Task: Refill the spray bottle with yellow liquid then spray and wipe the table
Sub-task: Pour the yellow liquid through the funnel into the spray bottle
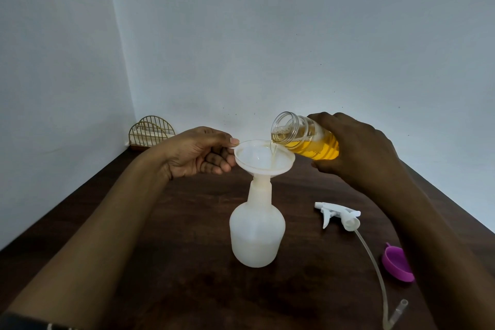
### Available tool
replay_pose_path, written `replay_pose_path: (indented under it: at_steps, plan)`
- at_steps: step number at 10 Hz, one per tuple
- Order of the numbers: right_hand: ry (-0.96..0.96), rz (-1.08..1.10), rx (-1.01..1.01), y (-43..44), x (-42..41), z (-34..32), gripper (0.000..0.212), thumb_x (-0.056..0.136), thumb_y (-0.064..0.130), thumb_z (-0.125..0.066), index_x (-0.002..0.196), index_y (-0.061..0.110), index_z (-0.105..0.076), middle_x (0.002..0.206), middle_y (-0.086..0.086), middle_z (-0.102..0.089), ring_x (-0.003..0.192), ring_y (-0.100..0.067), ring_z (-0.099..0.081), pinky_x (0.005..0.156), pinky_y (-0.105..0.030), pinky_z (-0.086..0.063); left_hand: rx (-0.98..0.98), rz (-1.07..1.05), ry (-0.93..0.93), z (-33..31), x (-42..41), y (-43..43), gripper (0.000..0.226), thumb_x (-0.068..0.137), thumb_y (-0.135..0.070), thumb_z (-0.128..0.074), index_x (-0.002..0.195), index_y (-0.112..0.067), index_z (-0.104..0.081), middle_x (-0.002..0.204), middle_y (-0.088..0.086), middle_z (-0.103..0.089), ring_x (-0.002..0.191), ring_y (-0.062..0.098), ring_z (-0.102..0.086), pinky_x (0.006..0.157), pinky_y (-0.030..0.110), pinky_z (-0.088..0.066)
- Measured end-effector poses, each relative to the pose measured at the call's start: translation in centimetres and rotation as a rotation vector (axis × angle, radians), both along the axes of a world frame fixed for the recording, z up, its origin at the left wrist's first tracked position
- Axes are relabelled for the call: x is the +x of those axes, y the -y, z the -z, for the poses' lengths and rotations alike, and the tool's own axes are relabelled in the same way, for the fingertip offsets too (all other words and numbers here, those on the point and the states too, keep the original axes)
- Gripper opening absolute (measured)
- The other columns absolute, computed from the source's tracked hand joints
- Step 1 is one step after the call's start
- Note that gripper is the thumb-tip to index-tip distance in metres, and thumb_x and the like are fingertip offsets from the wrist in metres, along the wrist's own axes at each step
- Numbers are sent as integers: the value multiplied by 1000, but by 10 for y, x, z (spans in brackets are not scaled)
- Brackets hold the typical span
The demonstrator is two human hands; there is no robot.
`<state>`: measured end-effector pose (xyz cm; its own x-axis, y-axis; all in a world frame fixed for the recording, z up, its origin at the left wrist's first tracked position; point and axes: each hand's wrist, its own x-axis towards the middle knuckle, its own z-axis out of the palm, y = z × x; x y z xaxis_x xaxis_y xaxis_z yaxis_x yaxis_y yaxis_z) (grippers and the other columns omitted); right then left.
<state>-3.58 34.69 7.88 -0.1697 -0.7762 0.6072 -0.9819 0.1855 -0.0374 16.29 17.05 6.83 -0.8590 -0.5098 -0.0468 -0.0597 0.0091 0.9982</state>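
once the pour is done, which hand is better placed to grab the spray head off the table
Right, probably. The spray head lies on the table right of the spray bottle, just below the right hand. The left hand steadies the funnel across the bottle.

head cam | looks forward and down | close over table (187, 222) | faces wall corner

Gold wire rack (151, 131) in corner
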Motion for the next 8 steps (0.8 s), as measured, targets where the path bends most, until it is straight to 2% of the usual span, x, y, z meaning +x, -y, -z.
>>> replay_pose_path:
  at_steps: [1, 2, 3, 4, 6, 8]
  plan:
    - [-8, 5, 6, 0, 1, 0, 65, 67, 25, -76, 127, 31, -50, 103, 3, -58, 92, -23, -56, 64, -27, -29, -2, 4, -3, 0, 1, 2, 23, 75, -20, -62, 56, -10, -70, 55, 7, -65, 41, 10, -61, 40, 17, -50]
    - [-9, 8, 8, 0, 1, 0, 65, 68, 25, -76, 127, 31, -50, 104, 4, -58, 93, -23, -56, 64, -27, -28, -5, 25, -5, 1, 2, 4, 20, 75, -19, -73, 58, -10, -71, 57, 7, -66, 43, 10, -62, 40, 17, -51]
    - [-8, 4, 2, 0, 1, 0, 65, 67, 24, -76, 126, 31, -51, 103, 4, -58, 92, -23, -56, 64, -28, -29, 1, 49, -8, 1, 2, 5, 20, 59, -28, -78, 60, -9, -71, 58, 8, -66, 44, 10, -63, 41, 17, -51]
    - [-4, 1, -6, 0, 1, 0, 65, 67, 23, -76, 126, 30, -51, 102, 3, -58, 91, -25, -56, 64, -28, -29, -5, 55, -1, 1, 2, 5, 22, 56, -27, -83, 61, -9, -71, 58, 8, -67, 44, 10, -63, 41, 17, -51]
    - [-10, -3, -4, 0, 1, 0, 66, 68, 23, -76, 128, 30, -50, 104, 3, -58, 93, -25, -57, 65, -28, -30, -2, 20, -10, 2, 1, 6, 22, 72, -26, -73, 57, -9, -70, 56, 7, -66, 42, 10, -62, 39, 17, -50]
    - [-16, 10, 4, 0, 1, 0, 66, 69, 25, -75, 129, 31, -49, 106, 4, -57, 94, -24, -56, 65, -27, -29, -7, 41, -1, 2, 2, 5, 16, 62, -22, -79, 58, -9, -70, 56, 7, -66, 42, 10, -62, 40, 17, -50]
